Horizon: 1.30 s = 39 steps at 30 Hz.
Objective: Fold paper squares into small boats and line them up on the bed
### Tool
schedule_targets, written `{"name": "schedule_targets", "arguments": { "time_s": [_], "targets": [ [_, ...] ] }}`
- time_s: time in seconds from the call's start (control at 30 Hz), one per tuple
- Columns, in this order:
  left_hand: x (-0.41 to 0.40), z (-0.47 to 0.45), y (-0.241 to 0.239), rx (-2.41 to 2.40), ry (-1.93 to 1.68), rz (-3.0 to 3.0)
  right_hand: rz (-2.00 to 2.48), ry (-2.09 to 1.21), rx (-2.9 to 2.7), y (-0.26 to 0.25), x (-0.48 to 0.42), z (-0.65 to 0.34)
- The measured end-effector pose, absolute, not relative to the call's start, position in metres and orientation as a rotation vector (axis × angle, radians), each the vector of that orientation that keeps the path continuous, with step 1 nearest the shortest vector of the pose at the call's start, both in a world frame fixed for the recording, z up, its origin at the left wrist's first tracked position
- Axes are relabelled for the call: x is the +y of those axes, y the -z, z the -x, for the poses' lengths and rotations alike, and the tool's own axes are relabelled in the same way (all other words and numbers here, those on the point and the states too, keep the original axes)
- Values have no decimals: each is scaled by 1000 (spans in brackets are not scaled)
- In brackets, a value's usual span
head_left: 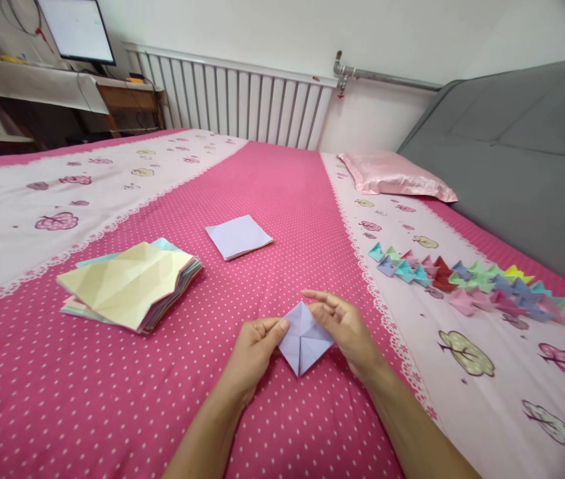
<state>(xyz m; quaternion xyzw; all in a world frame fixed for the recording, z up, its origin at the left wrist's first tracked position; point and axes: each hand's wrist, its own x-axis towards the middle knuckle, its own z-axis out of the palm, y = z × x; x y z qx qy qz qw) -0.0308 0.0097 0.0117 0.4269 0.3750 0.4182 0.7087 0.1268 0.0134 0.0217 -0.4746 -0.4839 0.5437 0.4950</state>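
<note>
Low over the pink dotted bedspread, a lavender sheet of origami paper (303, 346) is folded into a small square turned on its corner, with creases meeting at its centre. My left hand (258, 342) pinches its left corner between thumb and fingers. At the upper right edge, my right hand (345, 326) holds the paper with the thumb in front and the fingers partly behind it. Beyond the hands lies a neat stack of lavender paper squares (239, 236). To the left is a thicker, uneven stack of creased coloured paper (130, 283), pale yellow on top.
Rows of small folded paper boats (472, 283) in several colours stand on the right of the bed (282, 186). A pink pillow (396, 174) rests by the grey headboard (516, 126). Behind are a white radiator (232, 96) and a desk with a monitor (77, 30).
</note>
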Motion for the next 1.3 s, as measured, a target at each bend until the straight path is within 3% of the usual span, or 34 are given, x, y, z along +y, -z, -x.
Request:
{"name": "schedule_targets", "arguments": {
  "time_s": [0.5,0.7,0.9,1.07,1.3],
  "targets": [
    [9,35,-15,847,-1045,-681,1113,-1650,-1206,-23,8,-129],
    [11,36,-16,722,-1069,-767,1126,-1566,-961,-15,15,-130],
    [10,29,-14,922,-1081,-856,1078,-1582,-845,-15,16,-123],
    [11,30,-9,953,-1121,-865,1081,-1541,-939,-14,13,-121],
    [14,32,-4,1197,-1370,-1179,1167,-1239,-1204,-15,14,-124]
  ]
}}
